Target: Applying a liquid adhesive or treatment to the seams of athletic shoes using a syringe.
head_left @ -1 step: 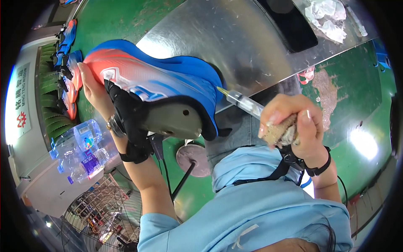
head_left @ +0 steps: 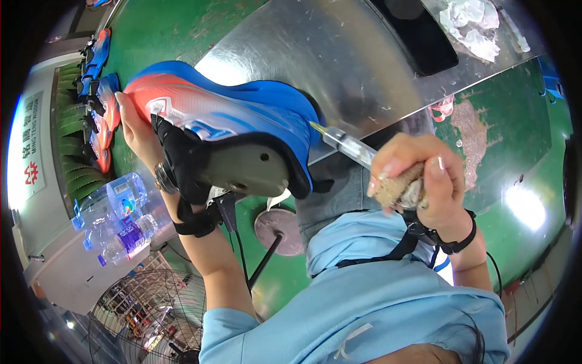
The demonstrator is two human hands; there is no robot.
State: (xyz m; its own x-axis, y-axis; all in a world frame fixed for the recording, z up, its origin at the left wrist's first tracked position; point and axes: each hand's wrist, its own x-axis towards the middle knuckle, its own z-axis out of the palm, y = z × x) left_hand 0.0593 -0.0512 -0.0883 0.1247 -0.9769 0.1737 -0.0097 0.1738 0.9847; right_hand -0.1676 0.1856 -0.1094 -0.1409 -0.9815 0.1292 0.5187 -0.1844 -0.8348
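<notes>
A sports shoe (head_left: 236, 115), coral fading through white to blue, lies on its side with a thick blue sole. Inside its opening sits a dark grey-green shoe last (head_left: 251, 167). My left hand (head_left: 136, 127) is closed round the shoe's toe end, with several fingers hidden behind the upper. In my right hand (head_left: 421, 179), closed, is a clear syringe (head_left: 351, 147) with a yellow tip, pointing left at the blue heel end by the sole. The tip is at the shoe; contact cannot be made out. A brownish, worn wad (head_left: 397, 185) is also held in that hand.
A metal tabletop (head_left: 291, 48) carries a black phone (head_left: 415, 36), crumpled white tissue (head_left: 470, 27) and a clear tube (head_left: 514, 30). At left are several similar shoes (head_left: 108, 103) on a green rack, clear plastic bottles (head_left: 121, 206) and a wire-caged fan (head_left: 148, 309).
The heel end of the shoe has tilted slightly, and the toe end has dropped a little. My right hand and the syringe have shifted slightly left and up. Both grips are unchanged.
</notes>
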